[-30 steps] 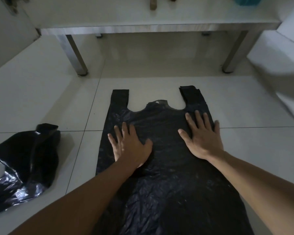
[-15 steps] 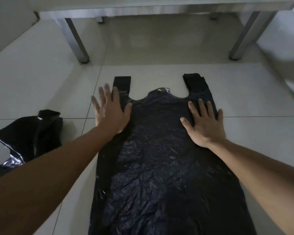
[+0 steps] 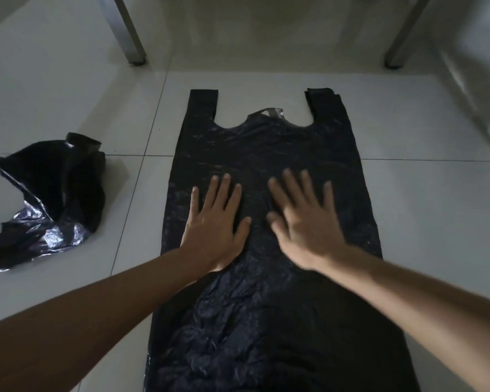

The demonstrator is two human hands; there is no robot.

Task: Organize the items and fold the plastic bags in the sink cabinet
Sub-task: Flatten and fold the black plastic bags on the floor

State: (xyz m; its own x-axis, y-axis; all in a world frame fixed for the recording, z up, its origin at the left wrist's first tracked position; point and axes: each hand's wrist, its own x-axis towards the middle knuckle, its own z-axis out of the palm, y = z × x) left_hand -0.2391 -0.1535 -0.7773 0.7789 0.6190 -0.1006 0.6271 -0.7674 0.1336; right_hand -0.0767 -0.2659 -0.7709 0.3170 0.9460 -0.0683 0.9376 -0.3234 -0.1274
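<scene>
The black plastic bag point(image 3: 266, 154) lies flat on the tiled floor point(image 3: 422, 207), handles away. Left hand point(image 3: 214, 227) and right hand point(image 3: 304, 222) press its middle, fingers straight; best to stroke outward and expel air before folding.

Pale glossy tiles are covering the floor point(image 3: 408, 222), with thin dark grout lines point(image 3: 430, 160) crossing it, one running sideways just beyond the fingers and another running away on their left. Well beyond the fingers, two square metal legs are standing on the tiles: the left leg point(image 3: 129, 32) is slanting up out of view, and the right leg point(image 3: 402, 35) is doing the same. Dim, soft light is lying over the room, brightening the tiles between the legs. Far to the right of the fingers, a white blurred surface point(image 3: 481, 80) is rising at the edge.
</scene>
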